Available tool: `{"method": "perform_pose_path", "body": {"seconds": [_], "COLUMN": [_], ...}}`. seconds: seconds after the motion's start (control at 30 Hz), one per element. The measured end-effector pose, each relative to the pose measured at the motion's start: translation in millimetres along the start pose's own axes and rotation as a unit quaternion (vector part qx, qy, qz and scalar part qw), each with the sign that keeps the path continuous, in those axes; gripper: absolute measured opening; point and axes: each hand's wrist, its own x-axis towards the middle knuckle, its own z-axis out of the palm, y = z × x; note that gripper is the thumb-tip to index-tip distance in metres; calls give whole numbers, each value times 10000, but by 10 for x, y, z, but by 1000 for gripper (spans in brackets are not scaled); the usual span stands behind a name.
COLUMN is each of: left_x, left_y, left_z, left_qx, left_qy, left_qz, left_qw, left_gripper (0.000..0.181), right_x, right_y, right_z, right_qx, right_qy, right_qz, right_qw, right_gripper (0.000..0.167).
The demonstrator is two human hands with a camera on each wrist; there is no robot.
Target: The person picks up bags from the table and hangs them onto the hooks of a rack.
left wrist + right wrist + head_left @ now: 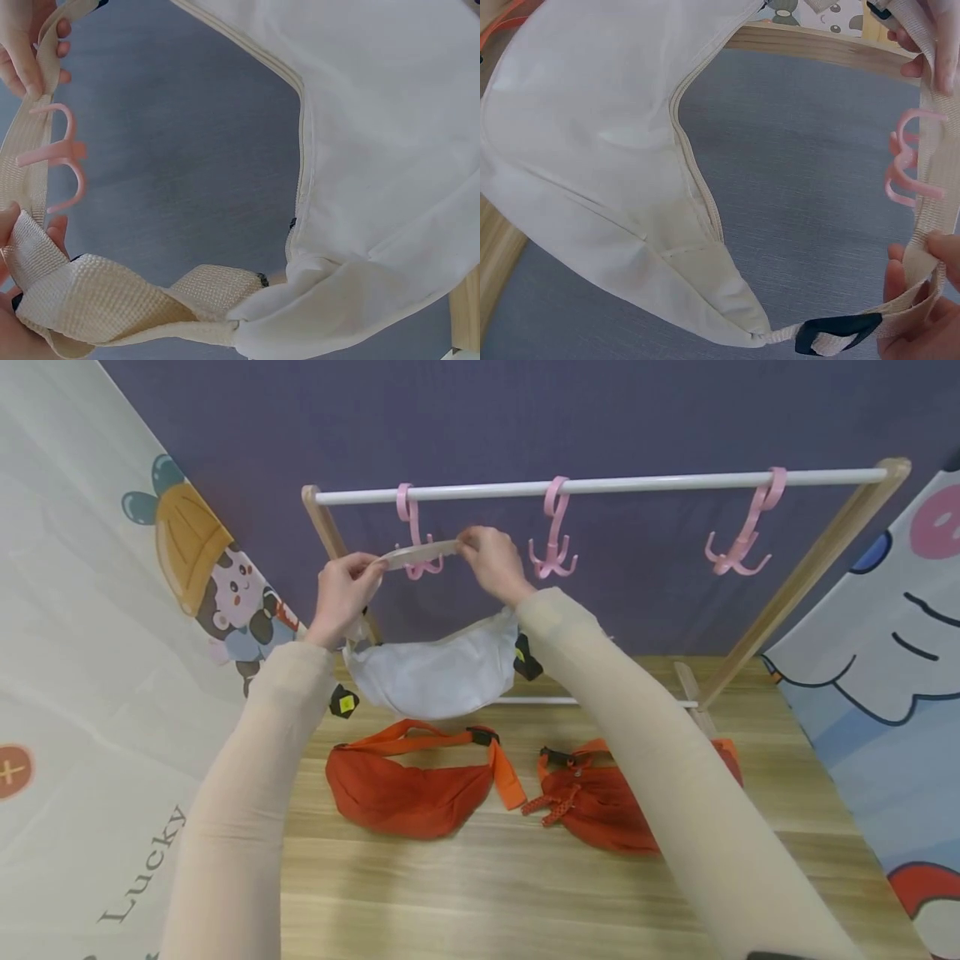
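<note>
A white waist bag [442,672] hangs by its cream webbing strap [422,554] below both hands. My left hand [345,593] pinches the strap on the left, and my right hand [495,562] pinches it on the right. Between them the strap stretches nearly level, right at the leftmost pink hook [424,568]. In the left wrist view, the hook's prongs [64,154] show beside the strap. The right wrist view shows a dark buckle [838,334] on the strap near the bag's end. Whether the strap bears on the prongs, I cannot tell.
Two more pink hooks, a middle one [553,539] and a right one [746,535], hang from a white rail [637,483] on a wooden frame [802,585]. An orange-red waist bag [408,789] and another red bag [600,814] lie on the wood-patterned floor, the latter partly behind my right sleeve.
</note>
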Motion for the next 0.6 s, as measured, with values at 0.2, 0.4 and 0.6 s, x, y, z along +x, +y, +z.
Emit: {"method": "perform_pose_path", "body": {"seconds": [0.2,0.4,0.6], "left_x": [-9,-11,-22], "left_y": [-50,-102,-128], "left_z": [19,42,45], "left_qx": [39,159,139], "left_qy": [-102,-114,-130], "left_qz": [-34,70,90], "left_qw": [9999,9998,9998], "left_gripper": [32,32,33], "right_x": [-20,-36,-43], "right_y": [20,48,60], "right_z": [29,57,74], "right_qx": [43,90,131], "right_qy": [-35,-74,-98], "right_qz": [19,-10,-42], "right_qw": [10000,9999,9999], "right_gripper": [26,24,24]}}
